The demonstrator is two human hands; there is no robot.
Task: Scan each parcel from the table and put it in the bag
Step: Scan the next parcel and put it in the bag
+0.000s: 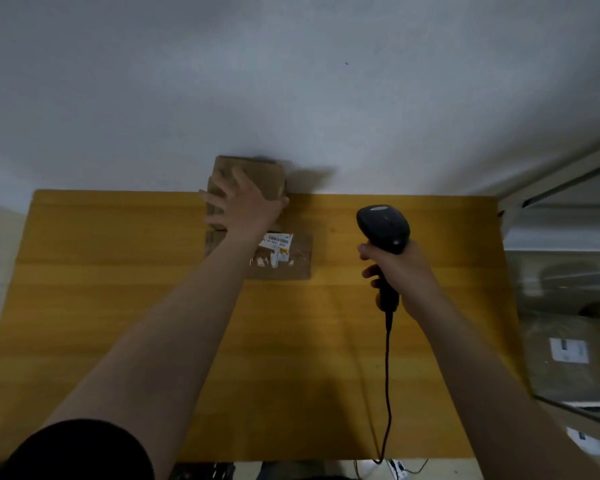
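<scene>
Two brown cardboard parcels lie at the far edge of the yellow wooden table (118, 271). The farther parcel (264, 174) leans against the wall, and my left hand (243, 202) lies on it with fingers spread. The nearer flat parcel (291, 258) carries a white barcode label (277, 241) and is partly hidden by my left forearm. My right hand (406, 271) grips the handle of a black corded barcode scanner (383, 225), its head held above the table to the right of the parcels. The transparent bag (568, 306) hangs open at the right.
Inside the bag lie parcels with white labels (568, 351). The scanner's cable (387, 393) runs down over the table's near edge. A grey wall rises behind the table. A metal frame (551, 181) stands at the right.
</scene>
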